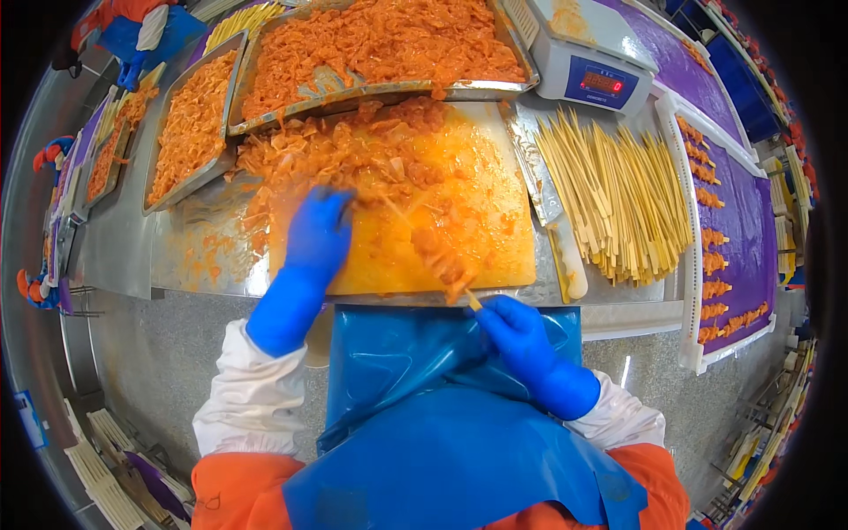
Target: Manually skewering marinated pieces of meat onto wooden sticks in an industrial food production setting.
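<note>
My right hand (pixel 521 343), in a blue glove, is closed on the handle end of a wooden skewer. Pieces of orange marinated meat (pixel 437 256) are threaded on that skewer, and its bare tip points up and left over the yellow cutting board (pixel 495 194). My left hand (pixel 320 231), also blue-gloved, is over the board's left part, at the near edge of a heap of marinated meat (pixel 380 146). Its fingers are smeared by motion, so whether they hold a piece cannot be made out.
Metal trays of marinated meat (pixel 380 49) (pixel 193 119) stand behind and left of the board. A digital scale (pixel 587 57) is at the back right. Bare skewers (pixel 618 194) and a knife (pixel 570 261) lie right, before a purple tray (pixel 746 230) with finished skewers. Another person (pixel 132 35) works far left.
</note>
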`<move>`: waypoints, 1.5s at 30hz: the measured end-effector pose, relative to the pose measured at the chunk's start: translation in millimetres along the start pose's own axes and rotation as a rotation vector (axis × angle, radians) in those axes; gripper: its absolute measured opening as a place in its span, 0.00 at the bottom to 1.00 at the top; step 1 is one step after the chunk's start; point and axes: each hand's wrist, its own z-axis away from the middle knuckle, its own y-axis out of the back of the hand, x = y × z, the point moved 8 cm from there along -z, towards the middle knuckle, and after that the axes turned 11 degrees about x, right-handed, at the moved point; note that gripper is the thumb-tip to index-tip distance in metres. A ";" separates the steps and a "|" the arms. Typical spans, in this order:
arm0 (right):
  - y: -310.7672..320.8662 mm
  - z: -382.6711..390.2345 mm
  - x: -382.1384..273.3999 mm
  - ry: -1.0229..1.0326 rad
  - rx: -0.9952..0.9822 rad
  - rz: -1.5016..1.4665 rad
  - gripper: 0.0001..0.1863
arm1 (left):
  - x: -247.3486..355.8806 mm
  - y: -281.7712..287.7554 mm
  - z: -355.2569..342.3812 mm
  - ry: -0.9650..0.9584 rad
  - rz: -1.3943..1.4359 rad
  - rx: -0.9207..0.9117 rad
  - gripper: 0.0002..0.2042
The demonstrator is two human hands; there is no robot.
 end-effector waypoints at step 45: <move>-30.6 -20.1 2.7 0.124 -0.173 0.255 0.09 | -23.3 26.0 33.8 0.300 0.063 -0.187 0.10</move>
